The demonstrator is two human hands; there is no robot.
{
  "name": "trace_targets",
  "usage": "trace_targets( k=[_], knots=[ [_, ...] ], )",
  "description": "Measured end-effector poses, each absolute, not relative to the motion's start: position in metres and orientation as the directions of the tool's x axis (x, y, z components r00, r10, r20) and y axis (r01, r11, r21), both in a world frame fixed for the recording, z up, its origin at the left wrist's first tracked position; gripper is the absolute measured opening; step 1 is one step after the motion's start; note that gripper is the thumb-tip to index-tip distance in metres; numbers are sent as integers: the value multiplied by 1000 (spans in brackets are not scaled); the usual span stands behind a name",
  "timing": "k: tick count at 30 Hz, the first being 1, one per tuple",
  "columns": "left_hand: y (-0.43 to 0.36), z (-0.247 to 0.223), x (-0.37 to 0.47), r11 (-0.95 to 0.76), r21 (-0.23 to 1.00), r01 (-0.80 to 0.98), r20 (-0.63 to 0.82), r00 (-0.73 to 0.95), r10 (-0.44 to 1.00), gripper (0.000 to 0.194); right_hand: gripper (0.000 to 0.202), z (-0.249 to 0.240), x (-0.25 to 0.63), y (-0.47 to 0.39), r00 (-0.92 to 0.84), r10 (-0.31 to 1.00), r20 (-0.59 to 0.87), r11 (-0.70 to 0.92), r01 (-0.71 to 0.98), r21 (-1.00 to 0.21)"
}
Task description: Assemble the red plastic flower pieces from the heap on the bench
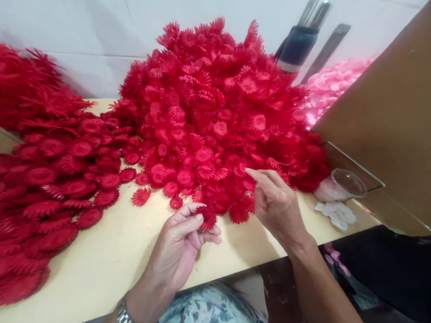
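a small red flower piece (206,217) is pinched by the left hand (180,246) just off the near edge of the red flower pile (219,116). right hand (275,204) is loosely curled, index finger laid on the pile. all over the table (116,258).

Left hand (177,248) palm up, fingers curled, thumb pinching. Right hand (276,202) reaching forward, index finger extended.
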State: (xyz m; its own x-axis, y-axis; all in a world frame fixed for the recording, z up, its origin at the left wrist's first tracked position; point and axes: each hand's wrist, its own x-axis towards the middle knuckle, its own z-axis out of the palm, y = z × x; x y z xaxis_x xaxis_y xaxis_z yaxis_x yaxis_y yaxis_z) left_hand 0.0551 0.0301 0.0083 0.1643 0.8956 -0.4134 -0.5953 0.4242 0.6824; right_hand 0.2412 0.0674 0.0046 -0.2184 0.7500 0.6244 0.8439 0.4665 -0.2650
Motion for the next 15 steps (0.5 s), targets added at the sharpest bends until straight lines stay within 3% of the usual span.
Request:
trace_targets(
  k=[8, 15],
  knots=[
    [28, 4, 57, 400, 773, -492, -400, 111, 910, 13, 32, 0, 234, 35, -171, 768, 617, 529, 713, -460],
    [21, 0, 61, 317, 849, -422, -336, 33, 941, 21, 25, 6, 205, 12, -188, 830, 525, 532, 548, -646]
  ],
)
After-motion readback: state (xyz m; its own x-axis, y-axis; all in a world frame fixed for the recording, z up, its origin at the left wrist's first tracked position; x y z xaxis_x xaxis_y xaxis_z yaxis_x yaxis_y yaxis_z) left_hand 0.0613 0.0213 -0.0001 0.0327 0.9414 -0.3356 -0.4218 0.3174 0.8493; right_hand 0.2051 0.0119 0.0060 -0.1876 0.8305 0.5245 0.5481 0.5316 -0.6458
